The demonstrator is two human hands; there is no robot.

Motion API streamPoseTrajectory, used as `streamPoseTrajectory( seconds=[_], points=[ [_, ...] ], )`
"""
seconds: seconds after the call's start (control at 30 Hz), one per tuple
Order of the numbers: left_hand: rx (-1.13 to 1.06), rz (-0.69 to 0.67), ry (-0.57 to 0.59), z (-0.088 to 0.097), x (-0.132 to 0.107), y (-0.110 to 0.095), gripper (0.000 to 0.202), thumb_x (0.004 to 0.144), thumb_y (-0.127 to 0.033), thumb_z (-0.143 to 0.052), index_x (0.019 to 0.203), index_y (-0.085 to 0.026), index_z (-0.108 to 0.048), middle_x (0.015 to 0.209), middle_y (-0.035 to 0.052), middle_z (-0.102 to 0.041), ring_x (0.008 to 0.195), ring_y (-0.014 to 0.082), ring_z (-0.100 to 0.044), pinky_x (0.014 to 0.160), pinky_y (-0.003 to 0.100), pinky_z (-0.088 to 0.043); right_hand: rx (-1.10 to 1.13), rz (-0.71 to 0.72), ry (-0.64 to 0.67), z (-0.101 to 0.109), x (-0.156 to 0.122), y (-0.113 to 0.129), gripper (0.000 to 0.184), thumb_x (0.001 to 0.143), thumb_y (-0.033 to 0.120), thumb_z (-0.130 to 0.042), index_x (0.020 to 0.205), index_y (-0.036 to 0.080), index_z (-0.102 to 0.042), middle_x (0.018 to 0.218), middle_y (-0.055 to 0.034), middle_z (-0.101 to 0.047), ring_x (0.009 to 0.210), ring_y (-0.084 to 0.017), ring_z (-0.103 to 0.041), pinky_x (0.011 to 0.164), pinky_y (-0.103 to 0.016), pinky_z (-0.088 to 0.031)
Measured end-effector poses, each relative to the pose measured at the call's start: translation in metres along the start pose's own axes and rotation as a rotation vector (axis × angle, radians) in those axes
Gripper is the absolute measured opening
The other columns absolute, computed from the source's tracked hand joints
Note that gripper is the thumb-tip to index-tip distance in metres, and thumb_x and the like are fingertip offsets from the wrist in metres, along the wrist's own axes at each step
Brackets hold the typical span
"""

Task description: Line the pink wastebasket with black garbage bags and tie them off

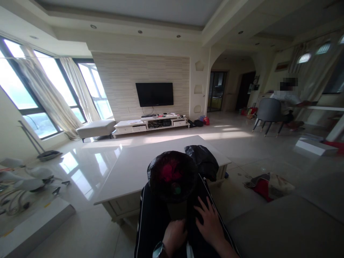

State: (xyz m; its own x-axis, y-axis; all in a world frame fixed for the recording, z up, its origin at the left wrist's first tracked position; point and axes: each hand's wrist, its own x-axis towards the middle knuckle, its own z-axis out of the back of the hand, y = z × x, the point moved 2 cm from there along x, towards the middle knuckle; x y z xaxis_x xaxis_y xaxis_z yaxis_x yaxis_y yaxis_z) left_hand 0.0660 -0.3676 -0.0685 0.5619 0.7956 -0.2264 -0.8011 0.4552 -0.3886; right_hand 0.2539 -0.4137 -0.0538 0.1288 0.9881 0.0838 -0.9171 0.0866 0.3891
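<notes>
A round bin lined with a black plastic bag (156,179) stands between my knees. Inside it are a pink-red thing and a small greenish round thing (176,189), both too dark to name. My left hand (175,234), with a watch (158,249) at its wrist, is closed just below the bin; whatever it holds is hidden. Fingers spread, my right hand (209,220) lies on my right thigh. A narrow white strip (189,249) shows between my forearms. Behind the bin, a bunched black plastic bag (202,161) rests at the table's corner.
The white low table (129,175) stands in front of my knees. A grey sofa seat (290,229) is at my right, with a red and beige cloth bag (271,186) on the floor. White parts and a long box (40,225) lie at left. A person sits far right by a grey chair (269,110).
</notes>
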Motion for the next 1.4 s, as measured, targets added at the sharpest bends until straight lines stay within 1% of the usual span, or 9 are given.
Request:
streamPoseTrajectory(
  seconds=[0.1,0.3,0.5,0.7,0.93,1.13,1.4],
  points=[
    [-0.002,0.004,0.011,0.001,-0.001,0.000,0.040,0.092,-0.029,-0.047,0.123,-0.023,-0.072,0.122,0.0106,-0.077,0.112,0.0317,-0.072,0.097,0.041,-0.053,0.003,-0.005,0.002,0.000,0.000,0.000,0.052,0.092,0.032,-0.051,0.141,0.040,-0.066,0.174,0.0113,-0.029,0.166,-0.033,-0.011,0.128,-0.057,-0.024],
    [-0.024,-0.008,0.004,0.002,-0.001,-0.001,0.039,0.095,-0.034,-0.045,0.121,-0.024,-0.072,0.122,0.0093,-0.077,0.110,0.0300,-0.072,0.095,0.039,-0.053,0.009,-0.005,0.007,0.002,0.000,0.001,0.051,0.092,0.033,-0.051,0.141,0.039,-0.066,0.174,0.0104,-0.029,0.166,-0.032,-0.010,0.129,-0.057,-0.022],
    [-0.032,-0.004,0.013,0.007,-0.003,-0.004,0.039,0.094,-0.031,-0.045,0.120,-0.023,-0.072,0.121,0.0101,-0.077,0.110,0.0307,-0.072,0.094,0.039,-0.053,0.002,-0.006,0.001,0.002,0.000,0.001,0.050,0.092,0.033,-0.051,0.140,0.040,-0.066,0.174,0.0105,-0.030,0.166,-0.033,-0.011,0.129,-0.057,-0.023],
    [-0.042,0.042,0.069,0.014,-0.008,-0.009,0.041,0.097,-0.033,-0.044,0.128,-0.027,-0.070,0.128,0.0092,-0.075,0.117,0.0303,-0.068,0.102,0.040,-0.049,0.008,-0.002,-0.004,0.002,0.000,0.002,0.051,0.092,0.032,-0.051,0.140,0.039,-0.067,0.173,0.0108,-0.030,0.165,-0.033,-0.012,0.127,-0.057,-0.025],
    [-0.030,0.039,0.057,0.011,-0.007,-0.008,0.041,0.094,-0.027,-0.045,0.127,-0.026,-0.070,0.127,0.0098,-0.075,0.118,0.0304,-0.068,0.102,0.040,-0.049,0.001,-0.003,0.005,0.002,0.001,0.001,0.052,0.092,0.031,-0.051,0.140,0.038,-0.067,0.173,0.0098,-0.031,0.165,-0.033,-0.012,0.129,-0.058,-0.022],
    [-0.013,0.044,0.049,0.011,-0.007,-0.008,0.038,0.095,-0.030,-0.046,0.123,-0.026,-0.071,0.125,0.0096,-0.075,0.116,0.0305,-0.068,0.100,0.039,-0.049,0.000,-0.005,0.006,0.003,0.000,0.002,0.051,0.091,0.031,-0.052,0.140,0.037,-0.067,0.173,0.0087,-0.032,0.165,-0.033,-0.012,0.129,-0.058,-0.021],
    [-0.033,0.039,0.066,0.016,-0.009,-0.011,0.040,0.098,-0.032,-0.043,0.126,-0.026,-0.070,0.128,0.0095,-0.075,0.118,0.0300,-0.068,0.102,0.039,-0.049,0.003,0.003,-0.001,0.002,0.000,0.001,0.051,0.092,0.032,-0.051,0.139,0.038,-0.067,0.173,0.0091,-0.032,0.165,-0.033,-0.012,0.129,-0.058,-0.023]
  ],
)
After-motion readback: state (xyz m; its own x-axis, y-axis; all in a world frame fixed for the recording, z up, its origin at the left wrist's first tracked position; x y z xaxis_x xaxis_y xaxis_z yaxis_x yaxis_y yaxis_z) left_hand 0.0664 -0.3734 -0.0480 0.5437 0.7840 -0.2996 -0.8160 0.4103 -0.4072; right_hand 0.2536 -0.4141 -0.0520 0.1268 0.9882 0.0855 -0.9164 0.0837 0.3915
